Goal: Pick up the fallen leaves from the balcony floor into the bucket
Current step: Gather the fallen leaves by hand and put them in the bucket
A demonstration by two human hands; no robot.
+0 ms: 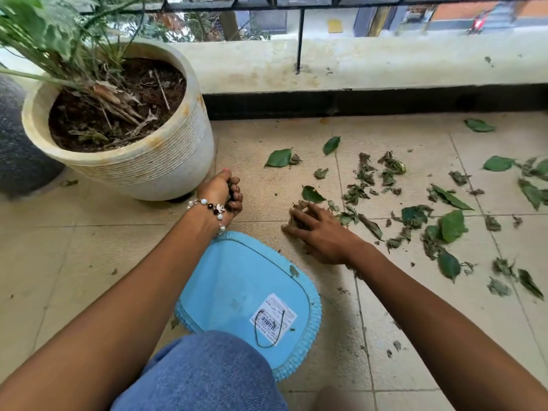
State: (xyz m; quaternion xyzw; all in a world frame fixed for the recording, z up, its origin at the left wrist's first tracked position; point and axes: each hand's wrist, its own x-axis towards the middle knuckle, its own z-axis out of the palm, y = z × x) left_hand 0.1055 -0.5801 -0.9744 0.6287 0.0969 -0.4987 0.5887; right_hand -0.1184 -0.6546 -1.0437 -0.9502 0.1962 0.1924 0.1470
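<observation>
Green and dried fallen leaves (450, 225) lie scattered over the beige floor tiles to the right. My right hand (320, 232) is down on the floor at the left end of the scatter, its fingers curled over a clump of dried leaves (299, 210). My left hand (221, 191), with a bead bracelet on the wrist, is raised beside the plant pot and closed in a fist around a few leaf bits. The blue bucket (237, 280), ribbed at the rim and with a barcode sticker on its flat blue face, sits between my arms, just below both hands.
A large cream plant pot (154, 161) with soil and a green plant stands at the left. Behind it is a dark grey round object (14, 149). A low kerb (355, 66) with a black railing runs along the far edge. My blue-jeaned knee (207, 372) is at the bottom.
</observation>
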